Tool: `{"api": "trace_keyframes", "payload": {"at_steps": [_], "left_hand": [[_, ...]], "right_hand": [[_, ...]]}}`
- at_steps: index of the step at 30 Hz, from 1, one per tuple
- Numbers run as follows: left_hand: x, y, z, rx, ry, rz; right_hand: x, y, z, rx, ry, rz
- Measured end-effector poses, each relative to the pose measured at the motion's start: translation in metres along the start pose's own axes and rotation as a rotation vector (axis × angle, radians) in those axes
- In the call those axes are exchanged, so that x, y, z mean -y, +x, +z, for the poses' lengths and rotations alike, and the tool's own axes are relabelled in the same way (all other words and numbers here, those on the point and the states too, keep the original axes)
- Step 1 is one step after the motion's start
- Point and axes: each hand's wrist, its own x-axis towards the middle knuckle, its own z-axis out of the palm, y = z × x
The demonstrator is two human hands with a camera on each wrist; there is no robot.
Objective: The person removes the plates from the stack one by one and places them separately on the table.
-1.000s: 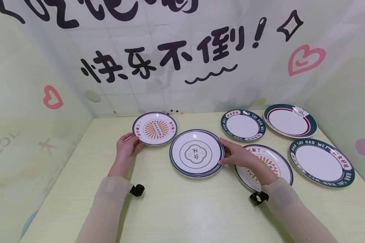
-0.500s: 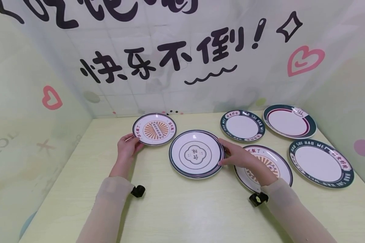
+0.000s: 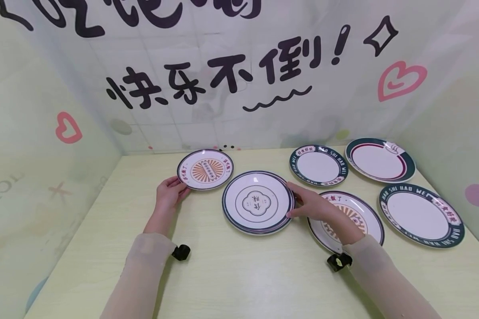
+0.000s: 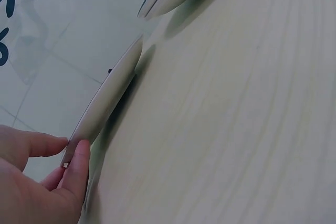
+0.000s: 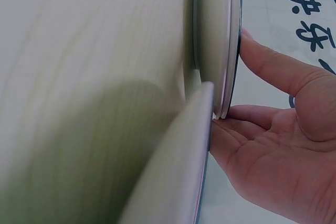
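My left hand (image 3: 169, 192) pinches the near-left rim of a small white plate (image 3: 206, 169) with an orange sunburst. In the left wrist view, thumb and fingers grip the edge of this plate (image 4: 113, 100), and a shadowed gap shows between it and the table. To its right sits a stack of plates (image 3: 239, 210); the top one has a flower-shaped emblem. My right hand (image 3: 313, 204) holds the right rim of the stack. In the right wrist view its thumb touches the upper rim, fingers lie at the edge of the stacked plates (image 5: 216, 35).
A larger sunburst plate (image 3: 369, 221) lies partly under my right forearm. Farther right are a small green-rimmed plate (image 3: 318, 165), a large green-rimmed plate (image 3: 421, 215) and a plate with a red inner line (image 3: 377, 159). A printed wall (image 3: 207, 124) stands behind the table (image 3: 239, 274).
The small sunburst plate has shifted slightly right and turned a little in my left hand. My right hand and the stack stay in place.
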Motion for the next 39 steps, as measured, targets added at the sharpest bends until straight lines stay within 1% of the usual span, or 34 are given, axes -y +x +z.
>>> {"api": "trace_keyframes", "payload": {"at_steps": [8, 13, 20, 30, 39], "left_hand": [[-0.001, -0.002, -0.003, 0.063, 0.036, -0.016], [0.0, -0.002, -0.006, 0.083, 0.05, -0.009], [0.002, -0.003, -0.008, 0.082, 0.065, 0.013], [0.001, -0.005, -0.01, 0.065, 0.068, 0.009], [-0.001, -0.014, -0.013, 0.059, 0.106, 0.02]], "right_hand": [[-0.001, 0.0, 0.0, 0.001, -0.005, -0.006], [-0.001, 0.0, -0.001, 0.001, -0.002, -0.005], [0.0, 0.0, 0.0, 0.002, 0.002, -0.007], [0.0, -0.001, -0.001, 0.002, 0.003, -0.019], [-0.001, -0.001, 0.0, -0.001, 0.0, -0.018]]}}
